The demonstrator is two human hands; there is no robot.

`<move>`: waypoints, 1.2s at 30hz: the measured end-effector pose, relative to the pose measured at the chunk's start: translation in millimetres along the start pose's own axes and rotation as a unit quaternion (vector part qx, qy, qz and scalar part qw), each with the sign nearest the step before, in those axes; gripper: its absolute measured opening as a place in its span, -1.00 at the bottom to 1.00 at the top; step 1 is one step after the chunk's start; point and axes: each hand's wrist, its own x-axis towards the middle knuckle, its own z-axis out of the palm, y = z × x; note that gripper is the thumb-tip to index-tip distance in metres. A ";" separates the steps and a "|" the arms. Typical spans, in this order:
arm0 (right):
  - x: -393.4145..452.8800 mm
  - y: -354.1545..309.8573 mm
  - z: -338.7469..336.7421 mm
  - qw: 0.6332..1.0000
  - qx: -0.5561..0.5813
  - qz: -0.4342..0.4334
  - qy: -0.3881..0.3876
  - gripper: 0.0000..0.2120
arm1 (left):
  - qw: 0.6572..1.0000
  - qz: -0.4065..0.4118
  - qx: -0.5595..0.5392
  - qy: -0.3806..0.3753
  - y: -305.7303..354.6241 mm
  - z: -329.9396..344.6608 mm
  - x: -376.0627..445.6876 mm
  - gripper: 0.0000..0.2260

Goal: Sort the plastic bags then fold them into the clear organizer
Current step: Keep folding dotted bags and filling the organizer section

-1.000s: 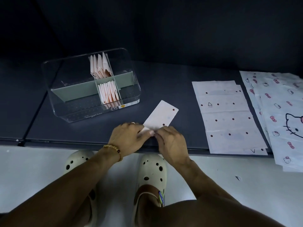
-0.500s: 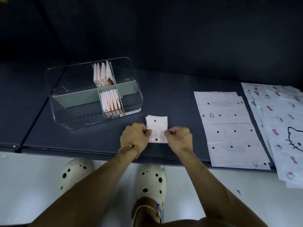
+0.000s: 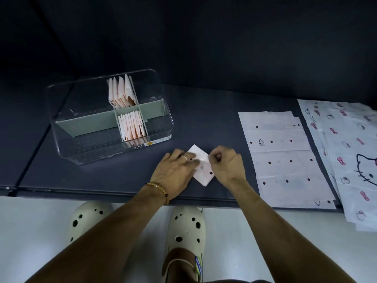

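Left hand [image 3: 176, 170]: fingers straight, pressing flat on folded dotted bag [image 3: 203, 170]. Right hand [image 3: 227, 163]: fingers curled, pinching bag corner at 3 o'clock. Clear organizer [image 3: 81, 148] at 10 o'clock.

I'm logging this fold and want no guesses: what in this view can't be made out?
Head view only:
- Folded bag: its left part lies under the left hand; its layers can't be counted.
- Right hand: fingertips curl under, so the pinch point is hidden.
- Cat-print bags: cut off by the right edge.
- Organizer: label print too small to read fully.
- Dotted bags: stacked, count unclear.
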 end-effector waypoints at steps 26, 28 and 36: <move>-55.2 52.1 35.0 0.970 -0.175 -0.152 0.077 -0.51 | 0.992 0.105 -0.047 -0.055 -11.9 13.5 28.1 -0.56; -55.1 51.8 35.6 0.969 -0.177 -0.152 0.079 -0.51 | 0.994 0.086 -0.048 -0.056 -28.8 8.6 22.9 -0.56; -53.9 53.5 37.6 0.968 -0.183 -0.154 0.080 -0.49 | 0.998 -0.003 -0.023 0.059 -25.1 -12.7 36.7 -0.64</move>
